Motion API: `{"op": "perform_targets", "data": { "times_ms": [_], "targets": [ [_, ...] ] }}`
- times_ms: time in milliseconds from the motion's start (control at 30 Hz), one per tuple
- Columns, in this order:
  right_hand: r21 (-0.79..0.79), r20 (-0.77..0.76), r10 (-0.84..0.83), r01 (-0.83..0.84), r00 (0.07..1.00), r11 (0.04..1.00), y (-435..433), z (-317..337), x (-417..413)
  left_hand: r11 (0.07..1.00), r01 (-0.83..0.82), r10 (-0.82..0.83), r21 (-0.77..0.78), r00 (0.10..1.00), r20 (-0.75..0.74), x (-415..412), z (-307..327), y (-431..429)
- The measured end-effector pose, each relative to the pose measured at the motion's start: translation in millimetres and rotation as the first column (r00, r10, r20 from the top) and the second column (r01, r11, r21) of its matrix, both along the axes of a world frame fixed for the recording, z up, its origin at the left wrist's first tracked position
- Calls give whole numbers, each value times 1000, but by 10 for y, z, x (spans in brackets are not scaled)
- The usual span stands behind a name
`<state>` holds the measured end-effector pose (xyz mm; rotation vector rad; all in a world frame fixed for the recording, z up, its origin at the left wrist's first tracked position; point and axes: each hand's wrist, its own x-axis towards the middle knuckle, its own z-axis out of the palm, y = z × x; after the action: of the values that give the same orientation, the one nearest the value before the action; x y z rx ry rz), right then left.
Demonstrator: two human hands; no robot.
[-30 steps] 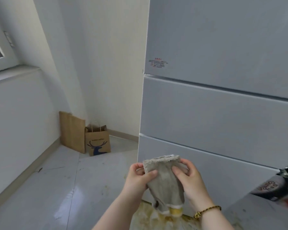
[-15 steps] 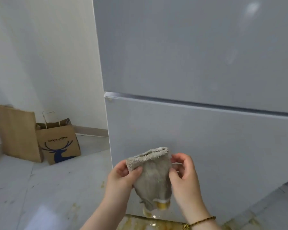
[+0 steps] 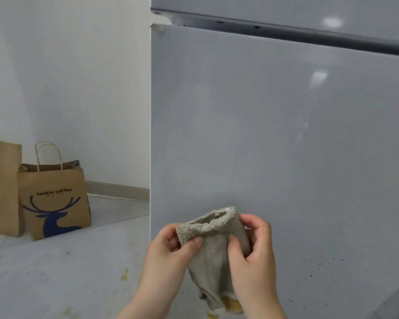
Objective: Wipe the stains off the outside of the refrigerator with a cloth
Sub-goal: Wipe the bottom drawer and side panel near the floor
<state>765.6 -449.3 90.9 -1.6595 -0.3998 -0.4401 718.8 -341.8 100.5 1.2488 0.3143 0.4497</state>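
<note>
Both hands are gripping the cloth [image 3: 213, 245]: the left hand [image 3: 171, 247] is pinching its fluffy top edge between thumb and fingers, and the right hand [image 3: 253, 252] is curling round the other side. The grey cloth is hanging between them, its top gaping like a pocket, just in front of the refrigerator [image 3: 274, 134]'s lower door and seemingly not pressing on it. The step in hand is looking like readying the cloth, with wiping not yet begun. Next, I judge, one hand is going to need to flatten it against the panel and carry it rightward to the dark specks [image 3: 320, 265] low on the door. Nothing is blocking that reach; a printed paper bag [image 3: 53, 199] and a plain brown bag [image 3: 2, 187] are standing well apart to the left, and the floor [image 3: 67, 261] is showing yellowish marks.
</note>
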Motion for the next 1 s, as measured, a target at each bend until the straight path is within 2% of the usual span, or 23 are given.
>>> {"op": "perform_targets", "data": {
  "times_ms": [33, 67, 133, 167, 233, 333, 367, 433, 533, 633, 733, 800, 867, 933, 1000],
  "targets": [
    [-29, 133, -80, 84, 988, 996, 29, 52, 30, 999, 8, -8, 52, 1000, -4, 9, 46, 19],
    [-53, 315, -153, 178, 937, 983, 58, 110, 73, 992, 3, -4, 123, 1000, 11, 20, 98, 40],
    [-48, 642, -248, 361, 726, 931, 96, 230, 208, 955, -48, 30, 294, 997, 66, 74, 225, 74],
    [-25, 748, -274, 438, 605, 899, 129, 298, 298, 923, -92, 59, 373, 993, 101, 103, 280, 97],
    [36, 861, -305, 550, 407, 835, 205, 453, 504, 856, -178, 116, 485, 981, 157, 153, 352, 147],
    [85, 904, -351, 701, 245, 708, 303, 536, 744, 789, -307, 215, 532, 949, 229, 180, 240, 290],
    [74, 910, -347, 735, 226, 674, 317, 482, 785, 798, -322, 238, 509, 945, 225, 168, 136, 367],
    [-12, 920, -301, 786, 251, 618, 313, 294, 800, 862, -258, 224, 436, 966, 129, 132, -79, 504],
    [-208, 907, -209, 821, 365, 531, 357, -65, 737, 943, -67, 87, 326, 995, -46, 87, -381, 672],
    [-263, 914, -138, 817, 381, 513, 400, -300, 731, 953, 64, -42, 296, 996, -79, 59, -564, 736],
    [-203, 933, -135, 796, 335, 571, 402, -246, 785, 947, 144, -129, 287, 989, -70, 66, -640, 851],
    [-128, 915, -218, 758, 339, 639, 490, -107, 801, 943, 191, -184, 272, 982, -54, 76, -662, 944],
    [-50, 903, -288, 745, 318, 665, 638, -15, 792, 937, 247, -248, 249, 968, -27, 91, -674, 1035],
    [-70, 938, -206, 737, 277, 672, 754, -122, 786, 928, 314, -317, 199, 948, -17, 110, -677, 1140],
    [-191, 963, -19, 732, 268, 654, 774, -476, 768, 910, 364, -365, 199, 930, -28, 124, -662, 1223]
  ]
}}
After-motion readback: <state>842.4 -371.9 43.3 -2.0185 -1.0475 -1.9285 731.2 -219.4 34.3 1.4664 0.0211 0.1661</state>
